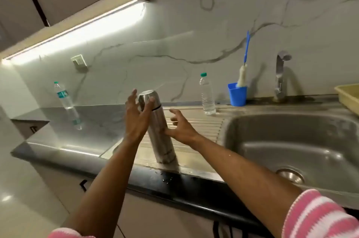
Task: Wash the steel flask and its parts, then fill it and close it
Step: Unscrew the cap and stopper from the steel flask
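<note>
A tall steel flask (pixel 162 136) stands upright on the ribbed steel drainboard (pixel 196 129) left of the sink, with its steel cap (pixel 149 96) on top. My left hand (pixel 137 117) is at the cap with its fingers spread and straight, the thumb lying against the cap's front. My right hand (pixel 180 127) is just right of the flask's body, fingers spread, its thumb touching the steel side. Neither hand grips anything.
The steel sink basin (pixel 291 140) lies to the right, with a tap (pixel 279 74) behind it. A blue cup (pixel 237 95) holds a bottle brush (pixel 245 66). Two plastic water bottles (pixel 207 95) (pixel 64 96) stand on the counter. A yellow tray (pixel 348 98) is at far right.
</note>
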